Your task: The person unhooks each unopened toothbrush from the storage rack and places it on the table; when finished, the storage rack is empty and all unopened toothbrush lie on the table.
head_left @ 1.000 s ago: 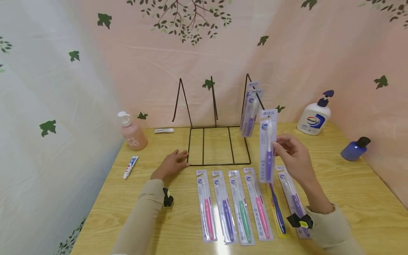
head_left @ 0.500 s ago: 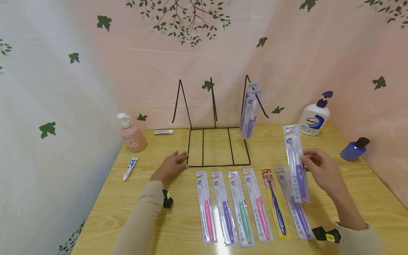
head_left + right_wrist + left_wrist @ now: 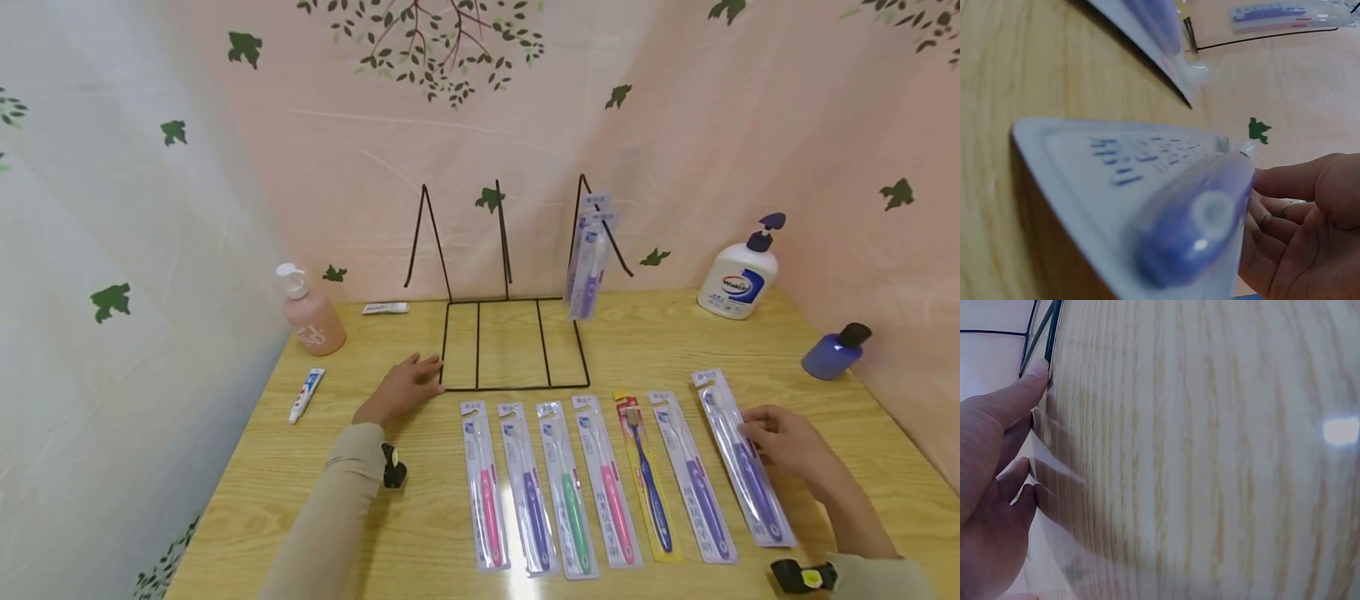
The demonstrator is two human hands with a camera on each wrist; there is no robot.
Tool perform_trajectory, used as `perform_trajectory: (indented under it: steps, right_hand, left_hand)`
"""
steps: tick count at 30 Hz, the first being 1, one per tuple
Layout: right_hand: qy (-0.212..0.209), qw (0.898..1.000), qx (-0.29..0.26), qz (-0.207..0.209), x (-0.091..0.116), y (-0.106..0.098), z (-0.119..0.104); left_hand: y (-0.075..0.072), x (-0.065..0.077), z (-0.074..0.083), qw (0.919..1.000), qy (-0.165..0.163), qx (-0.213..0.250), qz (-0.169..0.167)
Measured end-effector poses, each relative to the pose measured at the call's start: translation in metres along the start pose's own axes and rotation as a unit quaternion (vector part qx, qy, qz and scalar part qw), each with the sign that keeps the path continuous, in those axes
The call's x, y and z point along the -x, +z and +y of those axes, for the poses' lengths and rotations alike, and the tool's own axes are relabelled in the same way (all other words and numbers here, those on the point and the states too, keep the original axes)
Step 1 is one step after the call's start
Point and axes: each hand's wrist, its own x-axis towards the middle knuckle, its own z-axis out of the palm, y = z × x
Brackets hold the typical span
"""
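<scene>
My right hand (image 3: 793,446) pinches the right edge of a packaged purple toothbrush (image 3: 744,458) at the right end of a row, low over the table or on it. In the right wrist view the thumb and fingers (image 3: 1285,181) meet the pack's edge. The left hand (image 3: 401,387) lies at the front left corner of a black wire rack (image 3: 517,387), its fingers touching the wire. In the left wrist view its thumb (image 3: 1025,384) is against the rod. Packs with purple brushes (image 3: 588,267) hang on the rack's right hook.
Several packaged toothbrushes, including a green one (image 3: 573,508) and one in a red and yellow pack (image 3: 648,483), lie side by side on the wooden table. A white pump bottle (image 3: 738,279) and blue bottle (image 3: 831,356) stand right; a pink pump bottle (image 3: 313,321) and toothpaste tube (image 3: 306,396) are left.
My right hand has carried the packaged purple toothbrush from beside the rack rightward and down to the right end of the row. The left hand has stayed at the rack corner.
</scene>
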Motion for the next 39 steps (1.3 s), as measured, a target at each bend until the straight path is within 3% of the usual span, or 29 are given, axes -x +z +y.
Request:
perform_trajectory:
  steps: [7,21,29,34,39]
  right_hand:
    - [0.035,0.999,0.027,-0.020,-0.006,0.003,0.008]
    - [0.044,0.995,0.088,-0.012,-0.002,-0.002,-0.005]
    - [-0.057,0.991,0.104,0.068,-0.006,-0.006,-0.056]
    - [-0.116,0.984,0.064,0.118,-0.022,-0.001,-0.096]
    - [-0.180,0.970,-0.005,0.163,-0.043,0.015,-0.131]
  left_hand:
    - [-0.001,0.001,0.001,1.0000,0.003,-0.006,-0.002]
    - [0.000,0.002,0.002,1.0000,-0.003,-0.002,-0.003]
    - [-0.001,0.002,0.002,1.0000,-0.007,-0.002,-0.004]
    - [0.000,0.000,-0.001,0.9999,-0.007,-0.002,-0.008]
    - [0.001,-0.001,-0.002,0.9999,-0.011,-0.001,-0.007]
